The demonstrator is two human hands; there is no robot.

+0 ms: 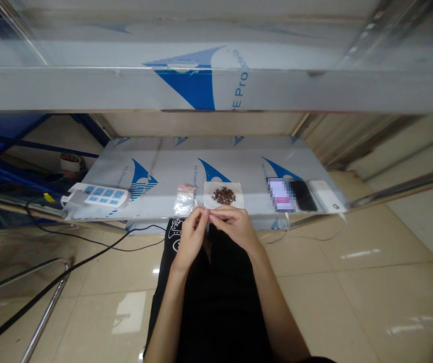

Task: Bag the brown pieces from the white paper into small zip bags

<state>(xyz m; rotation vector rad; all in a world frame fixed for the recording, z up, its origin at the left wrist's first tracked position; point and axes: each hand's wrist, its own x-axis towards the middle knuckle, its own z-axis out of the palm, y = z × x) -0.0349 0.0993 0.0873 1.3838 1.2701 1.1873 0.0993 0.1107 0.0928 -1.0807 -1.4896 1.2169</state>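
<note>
My left hand (pixel 193 231) and my right hand (pixel 235 224) meet at the shelf's front edge, thumbs and fingertips pinched together. Whatever lies between the fingertips is too small to make out. A pale, thin bit shows just above my left fingers, and I cannot tell whether they hold it. Right beyond my hands, a pile of small dark brown beads or seeds (pixel 224 195) rests on a white square sheet (pixel 237 189). To its left lie clear plastic zip bags (pixel 185 200) with a reddish top edge, close to my left hand.
A white power strip (pixel 101 195) sits at the shelf's left end. Phones (pixel 304 195) and a white power bank or similar device (pixel 325 196) lie at the right, with a white cable. An upper shelf (pixel 106 88) crosses above. A black cable (pixel 87 262) hangs at left.
</note>
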